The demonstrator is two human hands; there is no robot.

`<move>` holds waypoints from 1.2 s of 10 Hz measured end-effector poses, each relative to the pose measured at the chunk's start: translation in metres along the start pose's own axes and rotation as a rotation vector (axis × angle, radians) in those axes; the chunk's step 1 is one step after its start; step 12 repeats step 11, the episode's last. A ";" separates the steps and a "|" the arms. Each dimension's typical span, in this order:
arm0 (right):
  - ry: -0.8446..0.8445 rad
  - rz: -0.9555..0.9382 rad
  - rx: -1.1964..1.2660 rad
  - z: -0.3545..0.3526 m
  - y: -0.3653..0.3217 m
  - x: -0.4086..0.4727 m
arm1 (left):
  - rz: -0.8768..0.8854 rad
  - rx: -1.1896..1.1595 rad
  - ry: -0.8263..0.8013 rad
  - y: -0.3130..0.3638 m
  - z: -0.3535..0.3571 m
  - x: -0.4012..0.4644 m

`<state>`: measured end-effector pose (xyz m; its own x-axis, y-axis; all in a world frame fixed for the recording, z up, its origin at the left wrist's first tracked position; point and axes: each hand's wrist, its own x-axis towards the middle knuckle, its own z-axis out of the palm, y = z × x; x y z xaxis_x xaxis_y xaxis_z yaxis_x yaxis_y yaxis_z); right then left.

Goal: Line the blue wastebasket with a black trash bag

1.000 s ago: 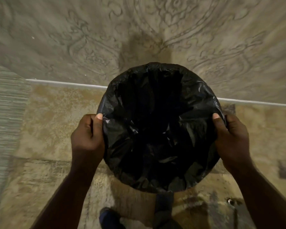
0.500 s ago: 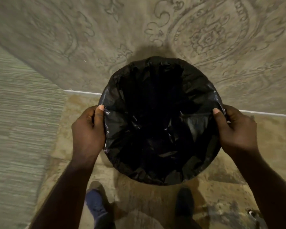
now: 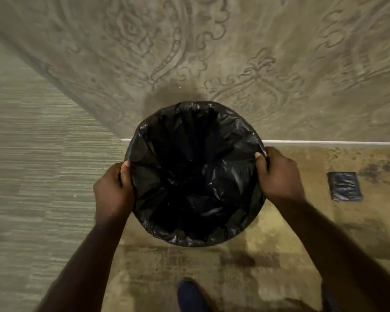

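A black trash bag (image 3: 196,176) lines a round wastebasket seen from straight above; the bag is folded over the whole rim, so none of the blue basket shows. My left hand (image 3: 113,190) grips the left side of the bag-covered rim, thumb on top. My right hand (image 3: 279,176) grips the right side the same way. The bag's inside is dark and crumpled.
A folded black trash bag (image 3: 345,186) lies on the floor to the right. A patterned wall (image 3: 212,52) rises behind the basket, meeting the floor at a white strip (image 3: 324,143). A striped surface (image 3: 32,165) fills the left. A dark shoe (image 3: 189,296) shows at the bottom.
The view and the basket have shifted, so the folded bag on the right floor has come into sight. Both hands keep the same hold on the rim.
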<state>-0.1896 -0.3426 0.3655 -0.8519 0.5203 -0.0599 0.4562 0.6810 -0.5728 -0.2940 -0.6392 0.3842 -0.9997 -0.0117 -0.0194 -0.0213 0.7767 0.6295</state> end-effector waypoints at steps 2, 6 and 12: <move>0.008 0.000 -0.026 0.118 -0.016 0.019 | -0.076 0.058 -0.039 -0.100 0.026 0.048; -0.032 0.062 -0.111 0.218 -0.018 0.037 | -0.032 0.101 -0.167 -0.197 0.076 0.084; -0.105 0.172 -0.139 0.186 -0.035 0.027 | 0.039 0.167 -0.100 -0.173 0.065 0.074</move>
